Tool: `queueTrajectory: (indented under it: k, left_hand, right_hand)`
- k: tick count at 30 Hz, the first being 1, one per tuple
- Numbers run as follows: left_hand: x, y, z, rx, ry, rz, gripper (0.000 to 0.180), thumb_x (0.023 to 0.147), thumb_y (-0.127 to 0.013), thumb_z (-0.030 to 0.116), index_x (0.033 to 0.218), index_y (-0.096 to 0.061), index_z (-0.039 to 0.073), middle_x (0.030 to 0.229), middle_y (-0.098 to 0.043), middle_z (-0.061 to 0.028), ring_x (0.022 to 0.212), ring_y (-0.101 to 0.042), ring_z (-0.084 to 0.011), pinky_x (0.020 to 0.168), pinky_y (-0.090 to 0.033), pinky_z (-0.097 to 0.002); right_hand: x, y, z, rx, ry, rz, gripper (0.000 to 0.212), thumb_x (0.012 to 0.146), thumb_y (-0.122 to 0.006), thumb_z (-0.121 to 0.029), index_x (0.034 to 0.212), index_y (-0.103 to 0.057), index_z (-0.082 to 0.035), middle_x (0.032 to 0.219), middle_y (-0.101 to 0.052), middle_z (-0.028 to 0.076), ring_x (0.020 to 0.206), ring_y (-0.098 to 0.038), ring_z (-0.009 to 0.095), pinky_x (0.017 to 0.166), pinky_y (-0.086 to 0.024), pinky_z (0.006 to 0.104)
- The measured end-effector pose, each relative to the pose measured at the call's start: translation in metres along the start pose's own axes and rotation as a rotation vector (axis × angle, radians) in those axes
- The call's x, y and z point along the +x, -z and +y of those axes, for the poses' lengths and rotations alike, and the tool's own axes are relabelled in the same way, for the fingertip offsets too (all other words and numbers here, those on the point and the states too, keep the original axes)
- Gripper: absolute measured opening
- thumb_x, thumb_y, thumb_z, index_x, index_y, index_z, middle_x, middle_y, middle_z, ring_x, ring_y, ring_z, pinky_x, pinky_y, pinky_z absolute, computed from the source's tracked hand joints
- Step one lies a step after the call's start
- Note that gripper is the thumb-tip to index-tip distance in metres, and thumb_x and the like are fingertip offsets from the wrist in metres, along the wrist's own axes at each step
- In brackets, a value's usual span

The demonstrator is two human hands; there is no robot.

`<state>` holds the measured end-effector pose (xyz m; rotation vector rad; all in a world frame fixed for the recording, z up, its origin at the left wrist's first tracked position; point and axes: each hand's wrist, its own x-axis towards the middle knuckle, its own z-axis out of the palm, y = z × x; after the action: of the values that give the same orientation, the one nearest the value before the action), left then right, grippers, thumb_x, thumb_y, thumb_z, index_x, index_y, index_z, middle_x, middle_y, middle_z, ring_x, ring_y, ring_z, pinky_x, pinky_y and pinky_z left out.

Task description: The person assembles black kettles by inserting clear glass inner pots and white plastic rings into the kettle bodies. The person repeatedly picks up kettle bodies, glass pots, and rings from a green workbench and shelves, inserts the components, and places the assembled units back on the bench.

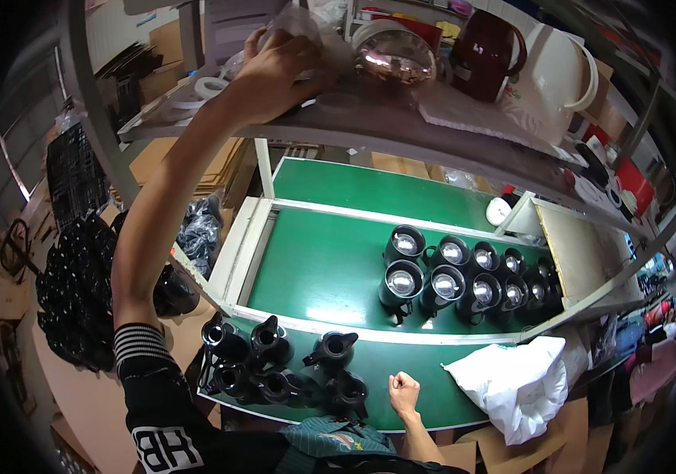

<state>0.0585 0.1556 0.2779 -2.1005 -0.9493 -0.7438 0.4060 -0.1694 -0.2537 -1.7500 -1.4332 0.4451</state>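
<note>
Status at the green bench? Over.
Left hand at clear plastic above grey shelf. Right hand curled beside black spouted jugs. White plastic sack to its right.

A grey shelf point(397, 130) is spanning the scene above a green desk point(314, 268); cardboard boxes point(162, 81) are standing far left near a pale wall point(123, 30).

So we're in a black top, and the bit that stands out is the ribbed cuff point(139, 341) on our left sleeve point(148, 397), black knit with pale grey stripes running round it. Shoulder-side of the cuff there's a white rectangular patch point(169, 449) with chunky black lettering. On the other side of the cuff it's bare forearm point(156, 209) out to our bare left hand point(284, 65). Off to the cuff's right, our front has dark teal patterned cloth point(338, 438), and our right hand point(405, 392) is bare too.
</note>
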Motion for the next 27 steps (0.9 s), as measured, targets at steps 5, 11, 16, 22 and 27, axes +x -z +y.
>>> queueTrajectory:
  k: [5, 11, 16, 22, 27]
  left_hand:
    - [-0.012, -0.003, -0.025, 0.106, -0.104, 0.129, 0.040, 0.088, -0.077, 0.043, 0.118, -0.075, 0.018, 0.130, -0.063, -0.0020, 0.133, -0.049, -0.0250, 0.116, -0.025, -0.0491]
    - [-0.020, 0.018, -0.021, -0.104, -0.141, 0.153, 0.029, 0.086, -0.079, 0.025, 0.113, -0.074, 0.015, 0.121, -0.064, -0.0024, 0.120, -0.058, -0.0245, 0.108, -0.035, -0.0434]
    - [-0.032, 0.026, 0.015, -0.185, -0.173, 0.151, 0.019, 0.087, -0.077, 0.013, 0.106, -0.077, 0.014, 0.111, -0.064, -0.0025, 0.110, -0.060, -0.0243, 0.102, -0.038, -0.0431]
    - [-0.020, 0.025, 0.010, -0.242, -0.212, 0.039, 0.012, 0.088, -0.075, 0.012, 0.100, -0.075, 0.011, 0.097, -0.062, -0.0047, 0.103, -0.057, -0.0262, 0.100, -0.039, -0.0408]
    - [-0.032, 0.035, 0.024, -0.930, 0.202, 0.039, 0.018, 0.104, -0.065, 0.020, 0.102, -0.067, 0.002, 0.094, -0.065, -0.0004, 0.080, -0.058, -0.0119, 0.072, -0.046, -0.0282]
  right_hand:
    - [0.000, -0.009, 0.001, -0.001, 0.024, -0.026, 0.039, 0.087, -0.074, -0.008, 0.064, -0.043, -0.004, 0.056, -0.045, 0.009, 0.048, -0.043, 0.022, 0.051, -0.037, 0.0356]
    - [-0.001, -0.001, -0.011, -0.010, -0.044, -0.032, 0.035, 0.087, -0.072, -0.011, 0.065, -0.046, -0.005, 0.059, -0.048, 0.011, 0.051, -0.049, 0.028, 0.053, -0.040, 0.0396]
    - [-0.007, -0.005, -0.003, 0.013, -0.047, -0.033, 0.034, 0.087, -0.072, -0.012, 0.065, -0.046, -0.005, 0.060, -0.049, 0.012, 0.052, -0.050, 0.030, 0.053, -0.040, 0.0407]
    - [-0.001, -0.005, -0.012, 0.008, -0.020, -0.029, 0.037, 0.087, -0.074, -0.009, 0.065, -0.045, -0.003, 0.057, -0.042, 0.009, 0.049, -0.040, 0.019, 0.050, -0.035, 0.0348]
    - [-0.005, -0.002, -0.013, 0.024, -0.027, -0.005, 0.038, 0.087, -0.074, -0.009, 0.064, -0.044, -0.005, 0.056, -0.043, 0.009, 0.049, -0.041, 0.021, 0.050, -0.036, 0.0362]
